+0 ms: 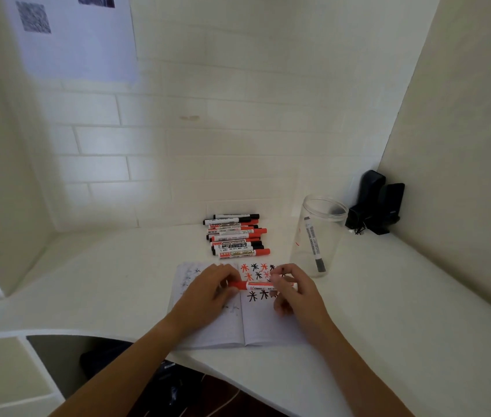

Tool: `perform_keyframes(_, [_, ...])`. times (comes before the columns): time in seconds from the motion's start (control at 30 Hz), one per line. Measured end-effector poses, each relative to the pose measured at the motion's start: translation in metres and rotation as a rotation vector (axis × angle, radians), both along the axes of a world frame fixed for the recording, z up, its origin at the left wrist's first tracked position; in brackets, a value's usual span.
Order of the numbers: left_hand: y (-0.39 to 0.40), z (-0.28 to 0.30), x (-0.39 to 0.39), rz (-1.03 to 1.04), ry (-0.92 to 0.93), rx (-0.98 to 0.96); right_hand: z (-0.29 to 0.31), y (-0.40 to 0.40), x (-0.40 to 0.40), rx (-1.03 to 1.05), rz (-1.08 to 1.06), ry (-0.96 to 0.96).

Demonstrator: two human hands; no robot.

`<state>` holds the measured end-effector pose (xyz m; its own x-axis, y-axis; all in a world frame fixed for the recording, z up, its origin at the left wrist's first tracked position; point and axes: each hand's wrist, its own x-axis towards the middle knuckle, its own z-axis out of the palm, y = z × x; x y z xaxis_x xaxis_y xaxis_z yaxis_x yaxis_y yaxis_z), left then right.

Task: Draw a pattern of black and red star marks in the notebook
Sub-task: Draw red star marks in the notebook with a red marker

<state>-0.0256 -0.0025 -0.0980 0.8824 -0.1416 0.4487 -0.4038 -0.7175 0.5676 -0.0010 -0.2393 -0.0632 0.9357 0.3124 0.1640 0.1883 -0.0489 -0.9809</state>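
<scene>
An open notebook (256, 326) lies on the white desk, its right page carrying rows of red and black star marks (256, 273). A red marker (257, 286) is held level above the pages. My left hand (208, 291) grips its red cap end. My right hand (294, 288) pinches the white barrel at the other end. Both hands cover part of the drawn marks.
A pile of several red and black markers (236, 236) lies behind the notebook. A clear plastic jar (318, 236) with one black marker inside stands to the right. A black device (375, 203) sits in the far right corner. The desk's curved front edge (93, 334) runs left of my arms.
</scene>
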Motion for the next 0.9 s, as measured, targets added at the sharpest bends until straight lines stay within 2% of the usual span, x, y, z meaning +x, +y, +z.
perform_keyframes(0.13, [0.002, -0.006, 0.003, 0.014, -0.005, 0.008, -0.007, -0.008, 0.004, -0.151, -0.027, -0.095])
perform_keyframes(0.3, [0.001, -0.010, 0.007, -0.008, -0.013, 0.114, -0.007, -0.003, 0.001, -0.345, 0.007, -0.277])
perform_keyframes(0.9, [0.002, -0.010, 0.008, 0.033, -0.084, 0.048, -0.014, 0.009, 0.005, -0.429, 0.028, -0.383])
